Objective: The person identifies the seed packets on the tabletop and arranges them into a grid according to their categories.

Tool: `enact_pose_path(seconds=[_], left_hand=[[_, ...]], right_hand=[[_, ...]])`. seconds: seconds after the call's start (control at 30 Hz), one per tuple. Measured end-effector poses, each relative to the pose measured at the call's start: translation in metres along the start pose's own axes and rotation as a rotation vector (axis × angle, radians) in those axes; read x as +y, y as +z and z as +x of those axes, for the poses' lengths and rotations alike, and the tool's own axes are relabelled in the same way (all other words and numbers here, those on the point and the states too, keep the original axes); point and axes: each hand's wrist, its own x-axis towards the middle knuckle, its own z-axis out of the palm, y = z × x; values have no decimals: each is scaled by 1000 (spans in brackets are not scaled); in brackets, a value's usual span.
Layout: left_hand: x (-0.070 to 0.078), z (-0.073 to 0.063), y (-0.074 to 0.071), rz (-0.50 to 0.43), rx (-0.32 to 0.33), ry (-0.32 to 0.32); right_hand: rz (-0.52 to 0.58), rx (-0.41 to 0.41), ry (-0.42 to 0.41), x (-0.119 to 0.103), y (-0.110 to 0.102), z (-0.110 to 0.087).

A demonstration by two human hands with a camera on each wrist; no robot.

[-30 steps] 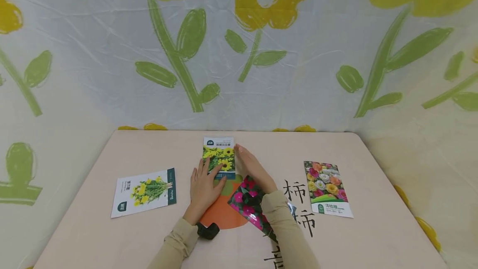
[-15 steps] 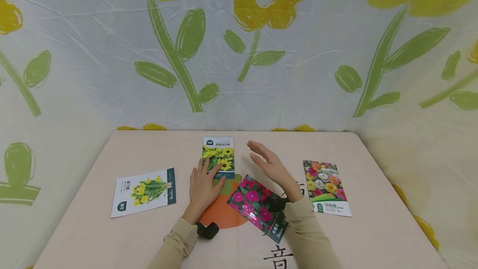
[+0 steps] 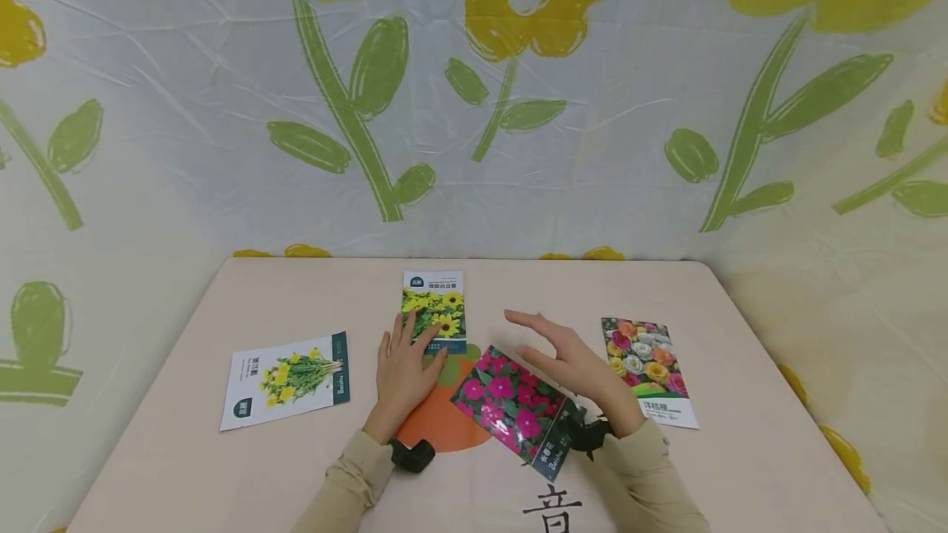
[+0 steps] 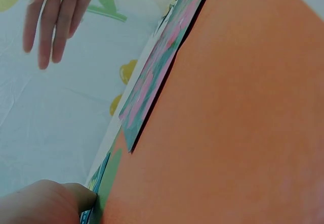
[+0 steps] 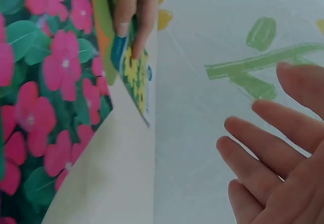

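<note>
My left hand [image 3: 406,373] rests on the lower part of a seed packet with yellow sunflowers [image 3: 434,311], fingers spread over its picture. In the right wrist view the fingers lie on that same sunflower packet [image 5: 135,80]. My right hand [image 3: 573,360] is raised over the table with fingers extended and holds nothing; in the right wrist view its fingers [image 5: 263,148] are apart from any packet. Below and left of it lies a seed packet with magenta flowers [image 3: 511,405], turned at a slant, its lower right corner partly covered by the wrist camera.
A white packet with yellow dandelions [image 3: 285,381] lies at the left of the pale pink table [image 3: 296,294]. At the right is a packet with many-coloured blooms [image 3: 646,360], its lower left hidden by my right wrist. A flower-printed cloth [image 3: 474,204] hangs behind the table.
My right hand has lifted away from beside the sunflower packet and moved right and nearer, uncovering more of the magenta-flower packet. My left hand stays on the sunflower packet.
</note>
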Motion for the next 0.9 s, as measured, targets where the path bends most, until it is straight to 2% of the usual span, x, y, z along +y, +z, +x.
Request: enact_pose_path(seconds=[0.17, 0.47, 0.6, 0.9], left_hand=[[1, 0, -1, -6, -1, 0], [2, 0, -1, -2, -23, -21], [2, -1, -2, -7, -30, -27], [1, 0, -2, -13, -34, -23]], right_hand=[[-13, -100, -25, 2, 8, -13], [116, -376, 84, 8, 19, -22], [147, -465, 119, 9, 22, -22], [119, -505, 158, 14, 26, -25]])
